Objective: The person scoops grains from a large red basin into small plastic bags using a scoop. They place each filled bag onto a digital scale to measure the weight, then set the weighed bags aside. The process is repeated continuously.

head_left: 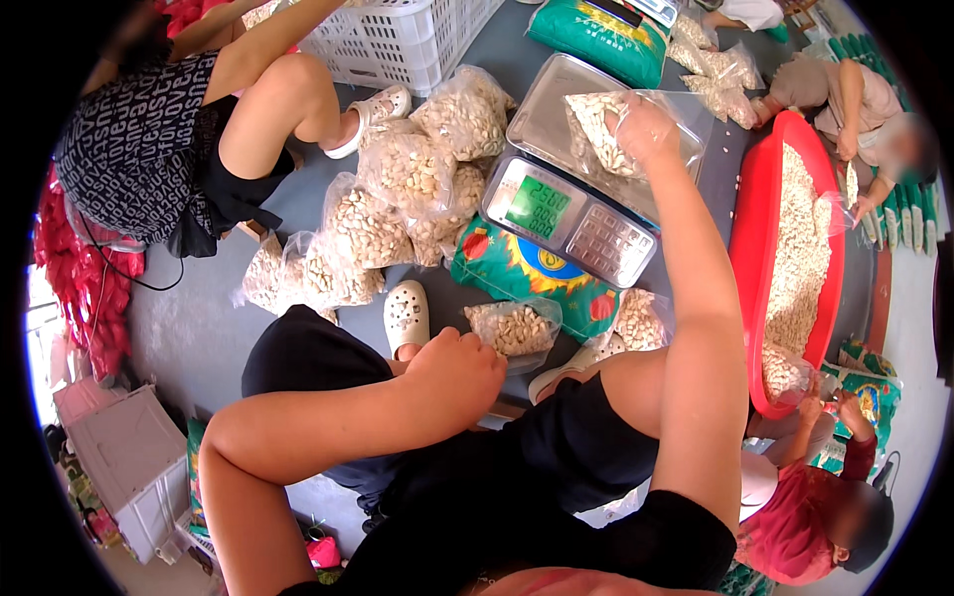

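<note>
On the metal pan (547,99) of a digital scale (571,219) lies a clear plastic bag of pale nuts (596,134), its loose mouth spread to the right. My right hand (648,134) is at that bag with fingers curled against the nuts and film around the hand. A green display (538,202) is lit beside the keypad. My left hand (459,372) is closed in front of my lap, by a small bag of nuts (517,330). Its fingertips are hidden, so I cannot see whether it grips that bag. A green printed sack (537,273) lies under the scale's near side.
Several filled bags (407,169) are heaped left of the scale. A red tub (837,268) of nuts stands at right, with co-workers (810,521) handling bags around it. Another co-worker (149,149) sits at far left. A white crate (397,45) and green sack (601,40) are behind.
</note>
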